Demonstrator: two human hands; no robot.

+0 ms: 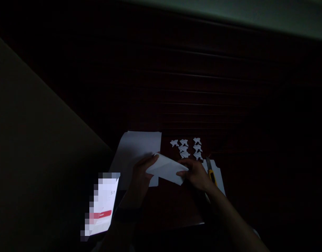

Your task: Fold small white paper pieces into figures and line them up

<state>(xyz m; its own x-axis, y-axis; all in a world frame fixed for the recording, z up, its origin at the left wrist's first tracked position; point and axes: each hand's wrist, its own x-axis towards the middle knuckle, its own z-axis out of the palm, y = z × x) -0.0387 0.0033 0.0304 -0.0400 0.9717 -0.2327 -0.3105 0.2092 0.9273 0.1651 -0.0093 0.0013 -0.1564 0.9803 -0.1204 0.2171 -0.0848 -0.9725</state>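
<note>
A folded piece of white paper [167,168] is held up between both hands over the dark table. My left hand [143,171] pinches its left end, thumb and fingers closed on the edge. At the other end my right hand [196,173] grips the lower right corner between thumb and fingers. Behind the left hand lies a stack of white paper sheets [139,145]. Beyond the right hand, several small folded paper figures [197,147] stand in rough columns on the table.
A yellow utility knife [211,175] rests on more white paper [220,176] beside my right forearm. At the lower left glows a phone screen [104,206], partly pixelated. A pale wall [45,122] borders the left side. The room is very dark.
</note>
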